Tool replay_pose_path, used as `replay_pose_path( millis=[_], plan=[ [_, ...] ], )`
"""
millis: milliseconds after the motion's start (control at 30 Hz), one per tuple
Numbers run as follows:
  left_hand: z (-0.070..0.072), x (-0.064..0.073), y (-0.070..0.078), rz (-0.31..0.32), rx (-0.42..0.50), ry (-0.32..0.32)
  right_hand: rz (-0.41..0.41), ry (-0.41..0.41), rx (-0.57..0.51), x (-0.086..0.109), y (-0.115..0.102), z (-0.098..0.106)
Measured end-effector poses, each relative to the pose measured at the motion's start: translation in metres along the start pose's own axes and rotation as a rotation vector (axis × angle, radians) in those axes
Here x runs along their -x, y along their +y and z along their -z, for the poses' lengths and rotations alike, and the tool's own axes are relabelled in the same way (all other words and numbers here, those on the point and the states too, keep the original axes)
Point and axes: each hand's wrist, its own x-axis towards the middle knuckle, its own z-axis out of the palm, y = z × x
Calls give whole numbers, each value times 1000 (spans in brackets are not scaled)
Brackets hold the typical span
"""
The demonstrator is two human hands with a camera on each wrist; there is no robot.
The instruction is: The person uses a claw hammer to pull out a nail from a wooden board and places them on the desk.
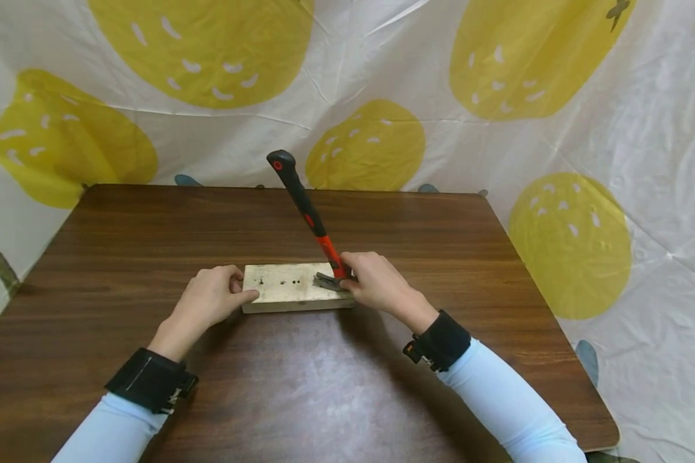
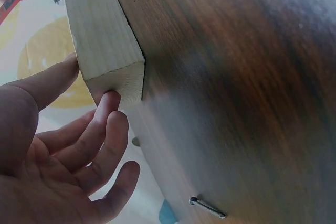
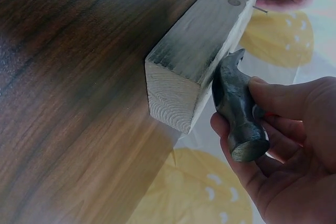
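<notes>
A pale wooden block (image 1: 289,292) lies on the table, with several dark holes in its top. My left hand (image 1: 211,296) holds its left end, thumb along the top edge and fingertips (image 2: 109,102) against the end face. My right hand (image 1: 376,280) grips a claw hammer (image 1: 327,281) by its head, at the block's right end. The claw sits over the block's top, while the black and red handle (image 1: 295,183) slants up and away to the left. A thin nail (image 3: 261,9) sticks out of the block near my left hand.
Beneath the block is a brown wood-grain table (image 1: 150,225) with a rounded right front corner. A loose nail (image 2: 207,207) lies on it beyond the block's left end. Behind the table hangs a white sheet (image 1: 347,64) with yellow fruit prints.
</notes>
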Motion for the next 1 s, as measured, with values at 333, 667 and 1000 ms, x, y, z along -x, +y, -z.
replay_pose_path(
  millis=[333, 667, 1000],
  plan=[
    [0, 0, -1, 11, 19, 3, 22, 8, 5, -4, -2, -1],
    [0, 0, 0, 19, 32, 2, 14, 35, 1, -6, -2, -6],
    [-1, 0, 0, 45, 31, -7, -16, 49, -27, -3, -1, -9]
  ],
)
